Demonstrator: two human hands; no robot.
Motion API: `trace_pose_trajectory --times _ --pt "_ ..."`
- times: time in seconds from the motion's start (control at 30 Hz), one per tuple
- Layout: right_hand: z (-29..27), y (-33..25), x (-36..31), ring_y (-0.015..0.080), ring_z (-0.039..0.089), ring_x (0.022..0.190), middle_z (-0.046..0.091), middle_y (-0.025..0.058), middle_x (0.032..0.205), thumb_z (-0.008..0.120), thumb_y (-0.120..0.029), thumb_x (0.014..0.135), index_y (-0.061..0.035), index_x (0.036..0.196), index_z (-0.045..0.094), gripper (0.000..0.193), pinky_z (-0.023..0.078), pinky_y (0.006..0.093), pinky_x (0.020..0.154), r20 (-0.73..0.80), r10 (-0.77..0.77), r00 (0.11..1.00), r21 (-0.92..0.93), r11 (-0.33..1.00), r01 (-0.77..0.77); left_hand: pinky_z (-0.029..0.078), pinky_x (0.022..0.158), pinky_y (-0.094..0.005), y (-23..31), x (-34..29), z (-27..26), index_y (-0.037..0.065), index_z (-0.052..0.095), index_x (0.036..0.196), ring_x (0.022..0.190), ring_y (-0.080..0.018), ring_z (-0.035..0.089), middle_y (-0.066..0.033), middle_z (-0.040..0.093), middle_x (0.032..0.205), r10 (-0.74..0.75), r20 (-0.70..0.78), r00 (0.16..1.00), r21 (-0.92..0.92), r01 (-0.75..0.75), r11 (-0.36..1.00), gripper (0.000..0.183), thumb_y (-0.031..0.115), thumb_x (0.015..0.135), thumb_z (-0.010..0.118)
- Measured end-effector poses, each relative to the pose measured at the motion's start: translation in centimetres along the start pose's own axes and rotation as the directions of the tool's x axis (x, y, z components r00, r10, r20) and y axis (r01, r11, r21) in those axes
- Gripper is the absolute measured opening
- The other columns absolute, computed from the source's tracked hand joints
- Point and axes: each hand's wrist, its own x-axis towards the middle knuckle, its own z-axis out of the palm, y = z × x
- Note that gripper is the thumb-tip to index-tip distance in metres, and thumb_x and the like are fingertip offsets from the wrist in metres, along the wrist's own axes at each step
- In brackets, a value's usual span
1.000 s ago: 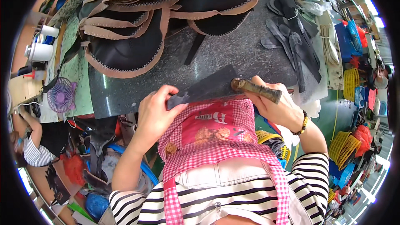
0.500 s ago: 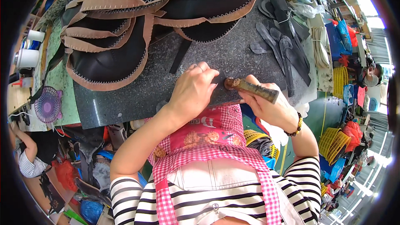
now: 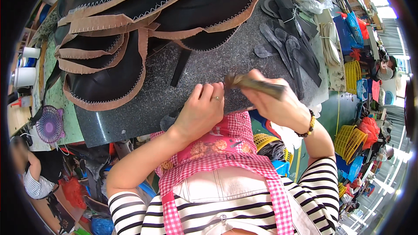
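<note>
My right hand [image 3: 281, 106] is closed round the wrapped handle of a hammer [image 3: 263, 86]. The hammer's brownish head is blurred and sits close to the fingertips of my left hand [image 3: 201, 109]. Those left fingers are curled and pressed down at the near edge of a dark speckled stone slab [image 3: 209, 67]; whatever lies under them is hidden. Beside the left wrist is a small dark flat piece [image 3: 167, 122]. Beyond the left hand lies a narrow black strip [image 3: 180, 68].
Black leather pieces [image 3: 104, 85] with tan, zigzag-stitched edges are heaped at the far left of the slab. Dark sole-shaped pieces [image 3: 278, 43] lie at the right. A purple fan [image 3: 49, 124] stands on the left; yellow baskets [image 3: 349, 141] are on the right. Another person sits at lower left.
The hammer head has shifted left and away from me, nearer my left fingers, and is now blurred. My left fingers have turned and press closer to the slab's edge. The view has shifted slightly.
</note>
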Motion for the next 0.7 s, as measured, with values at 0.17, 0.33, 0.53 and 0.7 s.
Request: trace_pose_trajectory --times 0.17,0.33,0.53,0.7 --pt "-0.5 0.4 0.8 0.0369 0.064 0.070 0.061 0.0174 0.082 0.063 -0.012 0.093 -0.0017 0.107 0.062 0.017 0.051 0.0405 0.060 0.034 -0.056 0.998 -0.098 0.993 0.059 0.045 0.088 -0.0402 -0.7 -1.2 -0.3 -0.004 0.064 0.114 0.092 -0.0224 0.057 -0.0109 0.060 0.102 -0.116 -0.050 0.992 -0.183 0.105 0.977 0.034 0.010 0.083 0.063" --pt "0.8 -0.8 0.4 0.0403 0.062 0.063 0.058 0.0158 0.066 0.061 -0.011 0.092 -0.0072 0.103 0.053 0.014 0.049 0.0459 0.052 0.010 0.040 0.999 -0.017 0.999 -0.040 0.044 0.089 -0.0404 0.0 -1.4 -0.8 -0.001 0.065 0.113 0.092 -0.0220 0.058 -0.0086 0.061 0.100 -0.131 -0.026 0.991 -0.099 0.128 0.987 0.032 0.012 0.084 0.064" --pt "0.6 -1.4 1.3 0.0417 0.062 0.063 0.060 0.0193 0.070 0.061 -0.012 0.092 -0.0057 0.100 0.051 0.014 0.049 0.0460 0.053 -0.007 0.047 0.999 -0.016 0.999 -0.048 0.043 0.089 -0.0414 0.5 -2.4 -1.3 0.002 0.067 0.108 0.089 -0.0212 0.058 -0.0052 0.062 0.098 -0.117 0.003 0.993 0.038 0.117 0.992 0.028 0.014 0.083 0.068" --pt "2.2 -1.4 0.7 0.0398 0.063 0.067 0.063 0.0183 0.081 0.059 -0.011 0.094 -0.0046 0.121 0.057 0.028 0.050 0.0445 0.056 0.011 0.023 1.000 -0.025 0.999 -0.023 0.043 0.090 -0.0416 -0.6 -3.9 -1.4 -0.002 0.064 0.111 0.090 -0.0210 0.056 -0.0082 0.060 0.099 -0.235 -0.058 0.970 -0.260 0.212 0.942 0.032 0.010 0.081 0.062"
